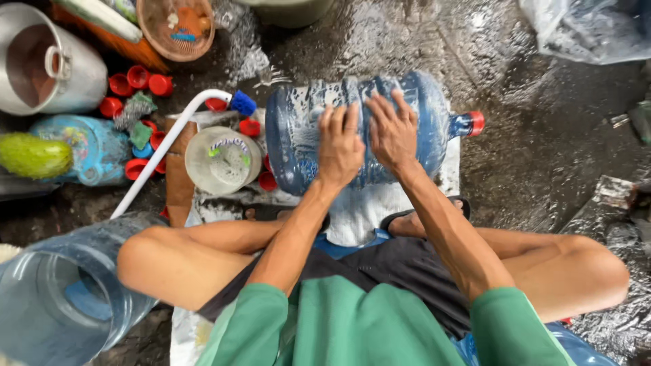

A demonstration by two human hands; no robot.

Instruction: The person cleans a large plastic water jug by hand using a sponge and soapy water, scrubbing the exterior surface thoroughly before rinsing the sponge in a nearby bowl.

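Note:
A large blue water jug [298, 129] lies on its side on a white cloth [366, 210], wet and soapy, with its red cap [477, 123] pointing right. My left hand [340, 144] lies flat on the jug's upper side, fingers spread. My right hand [391, 132] presses flat beside it, fingers also apart. Neither hand grips anything. I squat with my knees to either side of the cloth.
A small whitish tub [222, 160] and a white pipe [163, 146] with a blue end stand left of the jug. Several red caps [139, 81] lie around. A metal pot [41, 61] sits far left, a second clear jug [61, 291] at lower left. The floor is wet.

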